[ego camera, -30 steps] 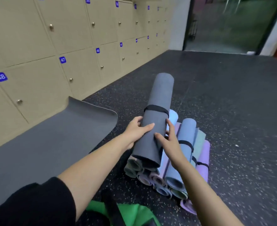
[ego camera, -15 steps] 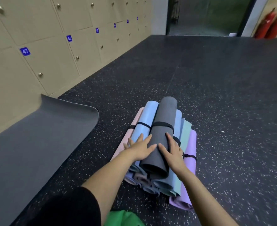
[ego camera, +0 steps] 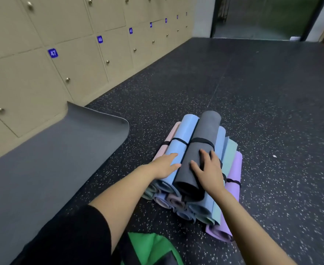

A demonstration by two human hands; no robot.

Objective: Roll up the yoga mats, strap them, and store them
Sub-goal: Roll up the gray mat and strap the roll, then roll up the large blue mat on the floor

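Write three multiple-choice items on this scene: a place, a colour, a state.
1. Where does the dark grey rolled mat lie?
A. On top of the pile of rolled mats
B. On the bare floor
C. Inside a locker
2. What colour is the rolled mat under the left hand?
A. Purple
B. Light blue
C. Green
3. How is the grey mat by the lockers?
A. Rolled and strapped
B. Folded in half
C. Unrolled
Answers: 1 A, it rests on other rolls; 2 B, the palm lies on the light blue roll; 3 C, it lies spread out.
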